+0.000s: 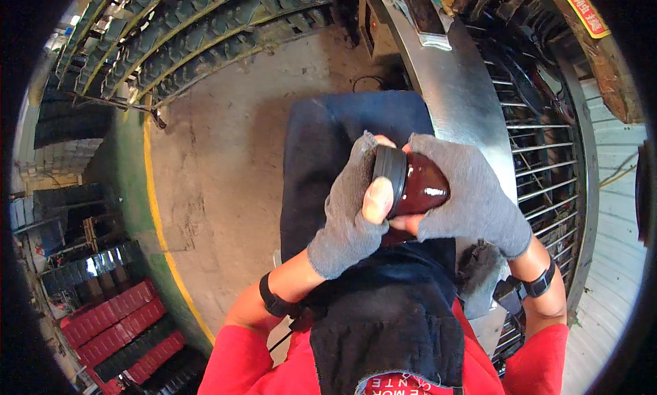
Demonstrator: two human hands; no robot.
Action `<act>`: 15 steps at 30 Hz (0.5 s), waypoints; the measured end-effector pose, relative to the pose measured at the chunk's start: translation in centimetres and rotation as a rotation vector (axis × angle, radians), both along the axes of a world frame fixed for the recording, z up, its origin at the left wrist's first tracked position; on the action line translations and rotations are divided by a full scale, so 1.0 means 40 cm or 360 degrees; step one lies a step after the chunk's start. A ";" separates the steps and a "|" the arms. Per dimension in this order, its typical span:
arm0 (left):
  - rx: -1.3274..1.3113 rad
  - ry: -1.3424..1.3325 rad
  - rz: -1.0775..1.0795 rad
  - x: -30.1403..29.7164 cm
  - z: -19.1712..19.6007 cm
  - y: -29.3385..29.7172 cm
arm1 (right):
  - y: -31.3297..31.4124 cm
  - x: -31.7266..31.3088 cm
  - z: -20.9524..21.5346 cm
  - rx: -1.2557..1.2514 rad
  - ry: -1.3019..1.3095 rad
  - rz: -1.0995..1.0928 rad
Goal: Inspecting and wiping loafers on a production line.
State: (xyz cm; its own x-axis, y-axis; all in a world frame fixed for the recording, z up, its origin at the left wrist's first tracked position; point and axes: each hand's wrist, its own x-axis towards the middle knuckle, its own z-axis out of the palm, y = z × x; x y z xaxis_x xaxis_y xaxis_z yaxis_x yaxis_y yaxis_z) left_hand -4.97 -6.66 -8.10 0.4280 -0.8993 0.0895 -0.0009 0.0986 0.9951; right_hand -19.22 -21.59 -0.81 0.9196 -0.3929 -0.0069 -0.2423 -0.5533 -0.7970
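Both my hands, in grey fingerless gloves, hold a rounded, glossy dark red piece point(426, 188) with a black round part point(389, 168) at its left end. I cannot make out its exact kind. My left hand point(352, 207) is closed round the black part, with the thumb pressed on its near side. My right hand point(475, 189) wraps the red body from the right, its fingertips meeting near the left thumb. A dark blue cloth point(349, 118) lies beneath the hands, in front of my black apron point(383, 320).
A metal counter point(458, 97) runs along the right, with a phone-like dark slab point(424, 13) at its far end. Beside it stands a barred metal rack point(544, 148). Racks of dark parts point(226, 25) fill the far left. Red parts point(113, 313) are stacked lower left. A grey cloth point(482, 268) lies by my right forearm.
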 end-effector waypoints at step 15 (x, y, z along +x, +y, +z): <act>0.0201 0.0375 -0.0188 -0.042 0.140 0.086 | 0.196 -0.137 0.035 0.0133 -0.0092 -0.0057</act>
